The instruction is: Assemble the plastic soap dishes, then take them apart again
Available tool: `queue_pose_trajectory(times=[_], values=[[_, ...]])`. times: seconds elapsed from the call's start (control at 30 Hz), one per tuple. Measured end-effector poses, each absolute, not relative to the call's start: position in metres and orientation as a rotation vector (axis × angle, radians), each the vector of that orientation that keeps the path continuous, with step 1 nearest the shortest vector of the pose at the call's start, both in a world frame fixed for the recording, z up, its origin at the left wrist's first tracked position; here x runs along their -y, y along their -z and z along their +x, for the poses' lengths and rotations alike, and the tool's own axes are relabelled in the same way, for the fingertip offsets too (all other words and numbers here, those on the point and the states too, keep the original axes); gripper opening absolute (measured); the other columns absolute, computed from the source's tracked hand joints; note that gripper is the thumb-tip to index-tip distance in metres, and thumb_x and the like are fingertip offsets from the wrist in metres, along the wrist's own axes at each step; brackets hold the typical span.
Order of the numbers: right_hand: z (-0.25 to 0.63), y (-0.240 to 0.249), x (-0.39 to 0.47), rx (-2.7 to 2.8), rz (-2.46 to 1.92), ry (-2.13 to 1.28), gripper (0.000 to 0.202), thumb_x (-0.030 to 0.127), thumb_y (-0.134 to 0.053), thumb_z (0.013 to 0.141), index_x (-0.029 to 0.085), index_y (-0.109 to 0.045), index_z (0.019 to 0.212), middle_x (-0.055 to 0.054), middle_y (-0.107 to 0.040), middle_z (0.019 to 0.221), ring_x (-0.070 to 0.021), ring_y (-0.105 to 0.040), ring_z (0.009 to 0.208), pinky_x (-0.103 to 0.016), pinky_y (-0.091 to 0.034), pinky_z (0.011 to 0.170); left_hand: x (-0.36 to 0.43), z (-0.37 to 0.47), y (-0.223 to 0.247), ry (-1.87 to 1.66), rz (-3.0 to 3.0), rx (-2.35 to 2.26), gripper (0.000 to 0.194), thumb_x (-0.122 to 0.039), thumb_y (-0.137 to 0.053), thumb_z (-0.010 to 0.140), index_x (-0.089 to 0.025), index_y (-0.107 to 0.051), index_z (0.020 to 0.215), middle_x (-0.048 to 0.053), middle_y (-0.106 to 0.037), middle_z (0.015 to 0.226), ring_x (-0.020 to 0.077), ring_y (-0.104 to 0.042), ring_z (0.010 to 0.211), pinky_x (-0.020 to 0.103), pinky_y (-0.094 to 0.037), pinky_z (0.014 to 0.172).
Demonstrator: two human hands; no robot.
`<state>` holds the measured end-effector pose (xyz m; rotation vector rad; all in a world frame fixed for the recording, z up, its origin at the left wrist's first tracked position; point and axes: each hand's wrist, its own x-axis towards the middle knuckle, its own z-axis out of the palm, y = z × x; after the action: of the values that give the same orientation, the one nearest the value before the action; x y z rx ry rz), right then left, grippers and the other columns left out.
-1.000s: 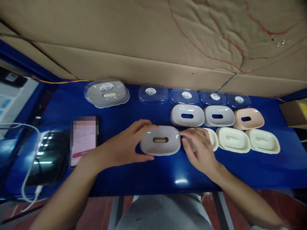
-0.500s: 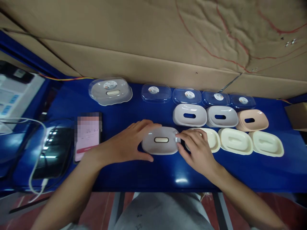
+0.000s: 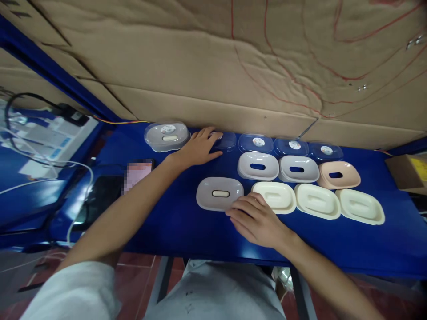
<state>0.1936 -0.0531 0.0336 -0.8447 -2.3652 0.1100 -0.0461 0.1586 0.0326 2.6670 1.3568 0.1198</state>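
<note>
Low in the centre: my right hand (image 3: 255, 220), curled, by the right end of the grey dish (image 3: 206, 195); whether it grips anything, I cannot tell. Dish flat, pale insert (image 3: 220, 194) in its slot. Upper centre: my left hand (image 3: 200, 149), thumb and fingers apart about a clear lid (image 3: 229, 142); clamped or not, unclear. Step, I judge: fetching that lid; calls for pinching its rim. Blue table (image 3: 180, 233), glossy; cardboard (image 3: 167, 62) across the top.

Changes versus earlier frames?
Left hand let go of the slotted grey oval plastic dish, moving forward to a clear oval plastic lid. The dish's slot, open a second ago, now shows cream. Right hand drew back to the dish's near right edge. Three cream oval plastic trays stayed put.
</note>
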Motion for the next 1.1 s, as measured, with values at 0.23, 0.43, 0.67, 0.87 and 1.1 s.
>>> queue_pose_trajectory(times=[0.23,0.43,0.67,0.87,1.1], values=[[0.194,-0.039,0.056,2.371,-0.836,-0.085,0.016,0.012,-0.064,0.101,0.017,-0.073,0.114,-0.005,-0.079,0.104,-0.0208,-0.071,0.102,-0.039,-0.05,0.097,-0.144,-0.055,-0.042,-0.265,2.554,-1.278,0.064,-0.05,-0.08,0.088,-0.015,-0.056,0.136,0.02,-0.061,0.143,0.0392,-0.06,0.137,0.057,-0.047,0.117],[0.197,-0.046,0.062,2.182,-0.848,-0.043,0.023,0.01,-0.064,0.097,0.02,-0.073,0.116,-0.005,-0.08,0.104,-0.0211,-0.074,0.101,-0.04,-0.054,0.094,-0.068,-0.058,-0.092,-0.562,2.494,-1.021,0.063,-0.058,-0.082,0.088,-0.02,-0.056,0.13,0.014,-0.056,0.144,0.0327,-0.06,0.134,0.049,-0.05,0.116],[0.204,-0.059,0.07,1.917,-0.772,-0.02,0.036,0.002,-0.064,0.088,0.022,-0.071,0.117,-0.005,-0.078,0.096,-0.0217,-0.075,0.09,-0.04,-0.059,0.083,-0.009,-0.054,-0.071,-0.258,2.608,-0.983,0.075,-0.042,-0.09,0.085,-0.024,-0.053,0.147,0.017,-0.051,0.158,0.0389,-0.057,0.143,0.056,-0.05,0.118],[0.205,-0.063,0.068,1.873,-0.778,0.004,0.035,0.004,-0.062,0.089,0.024,-0.071,0.116,-0.002,-0.078,0.092,-0.0203,-0.076,0.086,-0.039,-0.059,0.078,-0.014,-0.052,-0.061,-0.238,2.582,-1.002,0.077,-0.043,-0.089,0.086,-0.022,-0.053,0.151,0.018,-0.051,0.159,0.0398,-0.056,0.145,0.058,-0.049,0.119],[0.207,-0.068,0.073,1.903,-0.756,0.023,0.032,0.003,-0.065,0.088,0.021,-0.07,0.114,-0.003,-0.078,0.092,-0.0203,-0.075,0.086,-0.04,-0.059,0.081,-0.012,-0.059,-0.056,-0.228,2.517,-1.047,0.079,-0.046,-0.087,0.087,-0.023,-0.051,0.153,0.019,-0.047,0.162,0.0405,-0.053,0.147,0.062,-0.047,0.12]])
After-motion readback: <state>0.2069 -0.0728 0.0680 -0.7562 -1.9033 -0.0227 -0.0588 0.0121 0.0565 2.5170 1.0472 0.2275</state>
